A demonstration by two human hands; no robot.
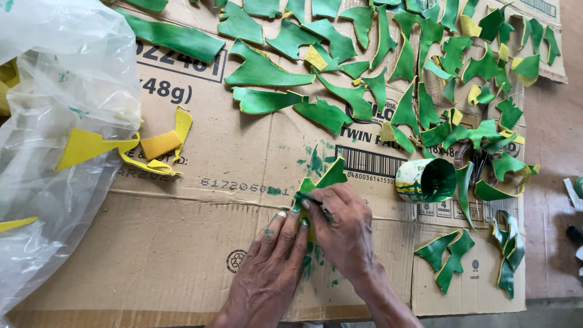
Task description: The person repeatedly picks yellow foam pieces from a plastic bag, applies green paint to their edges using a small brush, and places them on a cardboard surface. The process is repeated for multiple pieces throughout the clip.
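My left hand [267, 267] lies flat on the flattened cardboard sheet [182, 255], fingers spread loose and open, their tips pinning the lower edge of a half-painted yellow-and-green cutout [320, 179]. My right hand [340, 225] is clamped on a small paint-loaded brush [306, 197], its tip pressed to that cutout at the sheet's centre. Green smears stain the cardboard around it. Just to the right stands a paint-streaked cup [425, 180] holding green paint. Beyond, finished green pieces [364, 73] lie spread across the far side. Unpainted yellow pieces [152, 143] sit left, beside a clear plastic bag [54, 91].
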